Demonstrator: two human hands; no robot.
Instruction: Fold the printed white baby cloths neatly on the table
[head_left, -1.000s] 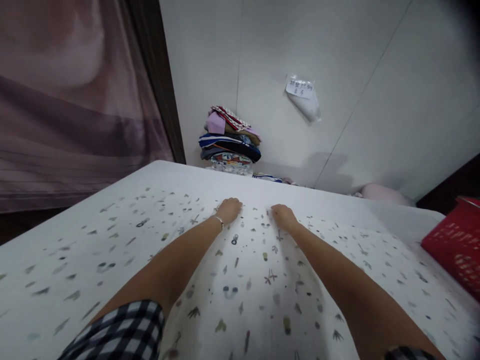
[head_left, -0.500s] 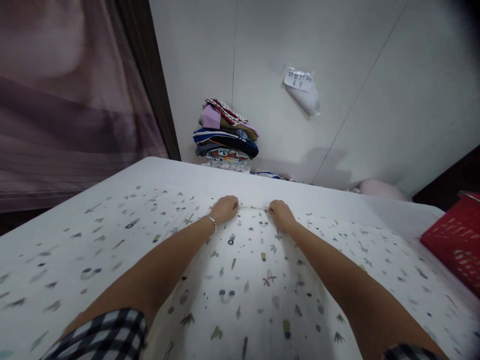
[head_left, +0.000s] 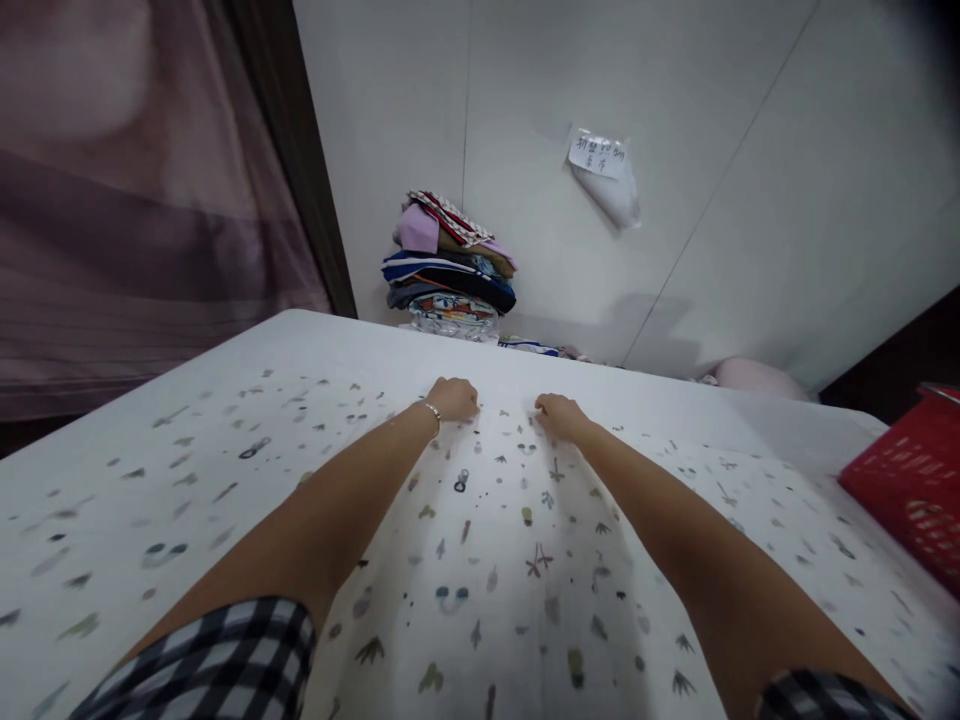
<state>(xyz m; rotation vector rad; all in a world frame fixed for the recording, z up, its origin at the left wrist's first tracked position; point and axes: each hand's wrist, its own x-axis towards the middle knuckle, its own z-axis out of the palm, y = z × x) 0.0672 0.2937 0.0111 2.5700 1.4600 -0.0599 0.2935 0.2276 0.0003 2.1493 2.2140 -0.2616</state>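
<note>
A white cloth printed with small plants and shapes is spread over the white table. Near its far edge, my left hand, with a bracelet at the wrist, is closed on the cloth. My right hand pinches the same edge a short way to the right. Between my forearms the cloth runs toward me with soft folds. Both arms are stretched forward, and the fingertips are partly hidden.
A stack of folded clothes stands beyond the table's far edge against the wall. A red box-like thing sits at the right. A pink curtain hangs at the left. A paper in plastic is stuck to the wall.
My hands have shifted slightly forward with the cloth's edge between them. That edge looked taut and raised before; now it lies flatter on the table.
</note>
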